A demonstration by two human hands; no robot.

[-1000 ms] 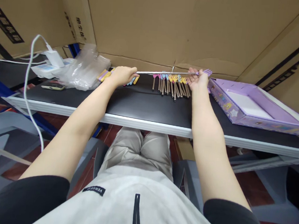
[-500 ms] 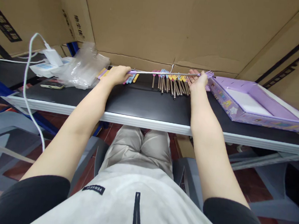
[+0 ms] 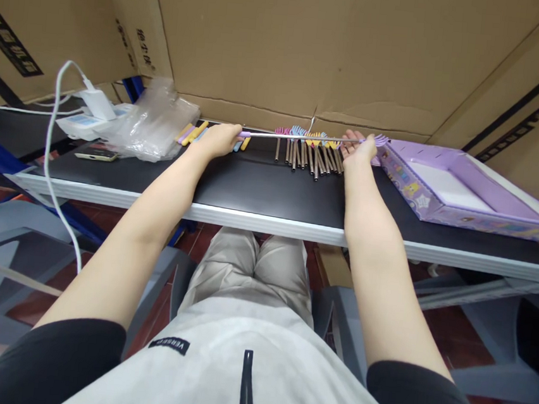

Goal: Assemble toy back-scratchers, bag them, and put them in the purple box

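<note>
A long thin metal rod (image 3: pixel 299 137) with a purple hand-shaped tip (image 3: pixel 380 139) and a purple grip is stretched level above the black table (image 3: pixel 262 182). My left hand (image 3: pixel 219 140) is closed around its left end. My right hand (image 3: pixel 358 148) holds its right end just below the purple tip. Under the rod lies a row of short collapsed rods (image 3: pixel 310 152) with pink, blue and yellow hand-shaped tips. Several yellow, blue and purple grips (image 3: pixel 193 133) lie beside my left hand.
An open purple box (image 3: pixel 461 192) sits at the right of the table. Crumpled clear plastic bags (image 3: pixel 150 124), a white charger with cable (image 3: pixel 95 103) and a phone (image 3: pixel 95 156) are at the left. Cardboard boxes (image 3: pixel 313 47) wall the back. Grey plastic chairs stand below.
The rod stays stretched between both hands. My left hand has shifted slightly right and the right hand slightly right toward the purple box; the view barely moved.
</note>
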